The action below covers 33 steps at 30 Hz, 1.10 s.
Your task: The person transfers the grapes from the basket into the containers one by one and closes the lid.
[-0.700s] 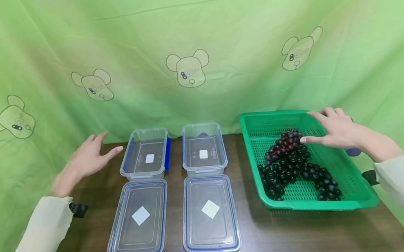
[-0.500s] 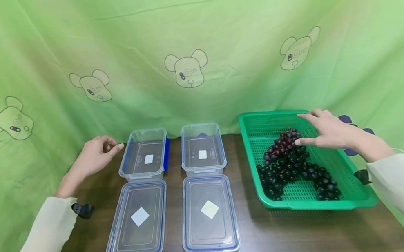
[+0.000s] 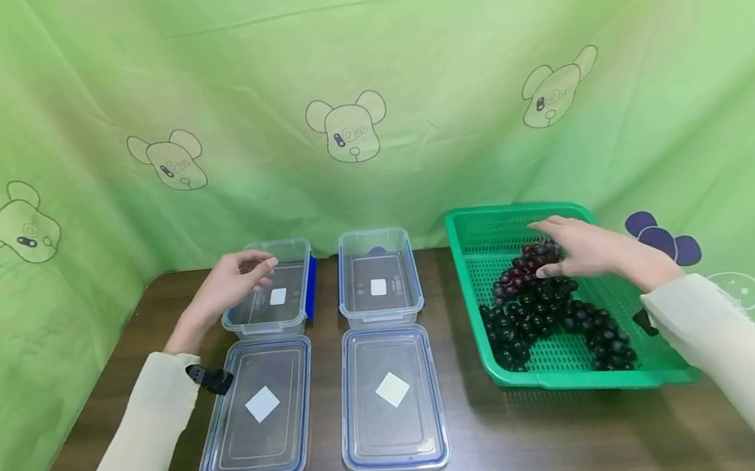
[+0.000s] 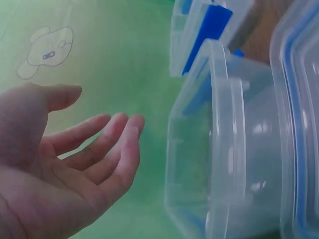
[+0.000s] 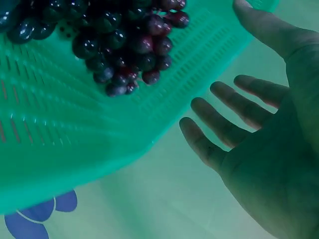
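My left hand [image 3: 233,283] hovers over the left clear container [image 3: 291,306], its fingers loosely bent with nothing between them. The left wrist view shows that palm [image 4: 65,184] apart from the container's rim [image 4: 219,149]. Over the green basket [image 3: 485,339] is my right hand [image 3: 589,248], fingers spread and holding nothing. Bunches of dark grapes [image 3: 537,311] lie in the basket, the reddish ones closest to my right thumb. In the right wrist view the fingers [image 5: 214,124] stay clear of the grapes [image 5: 124,50].
A second clear container [image 3: 382,296] stands in the middle. Two clear lids with blue seals, the left lid [image 3: 261,439] and the right lid [image 3: 394,429], lie in front of the containers. A green curtain [image 3: 249,65] hangs behind the wooden table [image 3: 483,447].
My left hand has moved right, from beside the left container to above it. My right hand has shifted left, further over the basket and nearer the grapes. The containers and lids keep their places.
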Each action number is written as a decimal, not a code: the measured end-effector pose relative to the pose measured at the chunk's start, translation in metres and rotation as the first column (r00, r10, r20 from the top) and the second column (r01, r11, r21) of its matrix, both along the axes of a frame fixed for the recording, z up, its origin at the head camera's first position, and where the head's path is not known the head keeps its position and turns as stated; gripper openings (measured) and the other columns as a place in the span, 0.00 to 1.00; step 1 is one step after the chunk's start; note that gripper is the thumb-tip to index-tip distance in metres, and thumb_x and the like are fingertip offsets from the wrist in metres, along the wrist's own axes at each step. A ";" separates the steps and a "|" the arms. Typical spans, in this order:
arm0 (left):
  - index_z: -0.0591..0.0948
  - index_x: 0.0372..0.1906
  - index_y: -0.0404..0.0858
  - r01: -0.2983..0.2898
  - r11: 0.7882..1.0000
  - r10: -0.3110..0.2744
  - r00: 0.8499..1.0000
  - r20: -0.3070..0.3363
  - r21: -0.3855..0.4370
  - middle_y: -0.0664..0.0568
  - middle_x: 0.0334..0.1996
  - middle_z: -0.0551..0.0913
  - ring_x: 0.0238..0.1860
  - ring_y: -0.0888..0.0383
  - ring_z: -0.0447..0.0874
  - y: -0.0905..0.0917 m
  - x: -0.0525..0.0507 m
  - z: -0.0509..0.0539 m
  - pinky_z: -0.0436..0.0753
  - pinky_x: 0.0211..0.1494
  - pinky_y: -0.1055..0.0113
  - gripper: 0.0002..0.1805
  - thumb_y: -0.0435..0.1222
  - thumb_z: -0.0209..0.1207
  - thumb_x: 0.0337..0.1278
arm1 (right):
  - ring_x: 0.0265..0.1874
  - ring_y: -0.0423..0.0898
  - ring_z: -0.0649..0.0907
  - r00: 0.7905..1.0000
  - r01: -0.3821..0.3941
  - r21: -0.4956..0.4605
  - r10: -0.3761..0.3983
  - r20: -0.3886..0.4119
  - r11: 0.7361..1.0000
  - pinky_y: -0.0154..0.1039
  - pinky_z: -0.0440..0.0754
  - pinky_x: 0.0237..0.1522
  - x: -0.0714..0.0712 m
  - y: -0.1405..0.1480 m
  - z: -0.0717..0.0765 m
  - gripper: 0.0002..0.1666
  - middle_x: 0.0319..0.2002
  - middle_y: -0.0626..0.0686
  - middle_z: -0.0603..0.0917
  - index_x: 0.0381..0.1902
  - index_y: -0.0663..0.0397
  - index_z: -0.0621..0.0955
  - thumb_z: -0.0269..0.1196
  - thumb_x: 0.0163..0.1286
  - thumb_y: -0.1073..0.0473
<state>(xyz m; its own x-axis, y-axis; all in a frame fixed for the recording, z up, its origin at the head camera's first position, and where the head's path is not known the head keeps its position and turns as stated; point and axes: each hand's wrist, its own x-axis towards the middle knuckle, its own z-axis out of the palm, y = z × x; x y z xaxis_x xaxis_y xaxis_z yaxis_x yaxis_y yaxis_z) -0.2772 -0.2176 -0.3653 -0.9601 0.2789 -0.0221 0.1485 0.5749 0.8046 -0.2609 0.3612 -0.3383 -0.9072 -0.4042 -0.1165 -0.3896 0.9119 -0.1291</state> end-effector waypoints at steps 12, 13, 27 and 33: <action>0.66 0.78 0.28 0.031 0.968 -0.091 0.968 0.232 0.249 0.29 0.70 0.75 0.65 0.34 0.83 0.031 -0.026 -0.012 0.90 0.58 0.53 0.31 0.42 0.54 0.82 | 0.70 0.81 0.67 0.999 0.029 0.028 -0.030 0.045 0.999 0.77 0.72 0.66 -0.022 -0.004 -0.018 0.48 0.75 0.80 0.63 0.78 0.67 0.65 0.72 0.70 0.51; 0.66 0.78 0.29 0.032 0.965 -0.098 0.965 0.245 0.260 0.29 0.70 0.75 0.65 0.35 0.83 0.033 -0.027 -0.012 0.91 0.58 0.54 0.31 0.41 0.54 0.82 | 0.71 0.81 0.67 0.998 0.030 0.024 -0.032 0.050 0.999 0.77 0.72 0.67 -0.024 -0.003 -0.019 0.48 0.75 0.80 0.63 0.78 0.67 0.65 0.72 0.70 0.51; 0.64 0.78 0.28 -0.046 0.908 -0.136 0.908 0.396 0.417 0.30 0.70 0.74 0.64 0.35 0.83 0.061 -0.049 -0.030 0.90 0.59 0.53 0.31 0.36 0.55 0.80 | 0.73 0.80 0.64 0.994 0.037 -0.014 -0.035 0.101 0.999 0.77 0.69 0.68 -0.032 0.001 -0.031 0.44 0.75 0.78 0.64 0.77 0.63 0.69 0.73 0.69 0.55; 0.69 0.74 0.25 -0.063 0.899 -0.137 0.899 0.415 0.433 0.26 0.65 0.76 0.47 0.49 0.92 0.072 -0.056 -0.035 0.92 0.55 0.58 0.26 0.34 0.55 0.79 | 0.72 0.81 0.65 0.993 0.041 -0.017 -0.038 0.115 0.999 0.76 0.72 0.67 -0.033 -0.001 -0.034 0.43 0.75 0.79 0.64 0.77 0.63 0.69 0.72 0.69 0.58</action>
